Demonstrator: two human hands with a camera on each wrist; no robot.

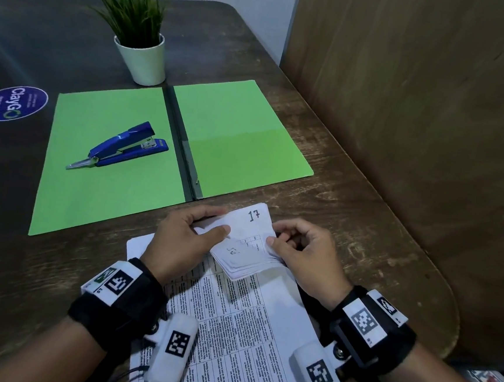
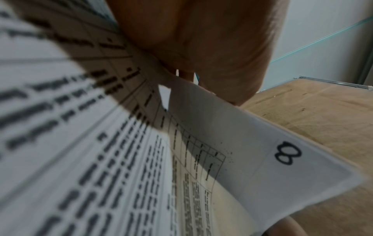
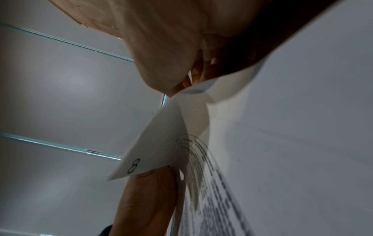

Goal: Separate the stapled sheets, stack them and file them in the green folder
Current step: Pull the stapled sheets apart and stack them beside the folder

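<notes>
Stapled sheets (image 1: 245,236) pinched at their corner by both hands, near the open green folder's (image 1: 108,184) front edge.

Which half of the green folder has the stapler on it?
The left half: the blue stapler lies there. The right half carries nothing.

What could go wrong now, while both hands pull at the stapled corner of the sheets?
The left hand and right hand pinch the folded corner of the stapled sheets, so the paper may tear there. The blue stapler lies on the open green folder and would block filing.
</notes>
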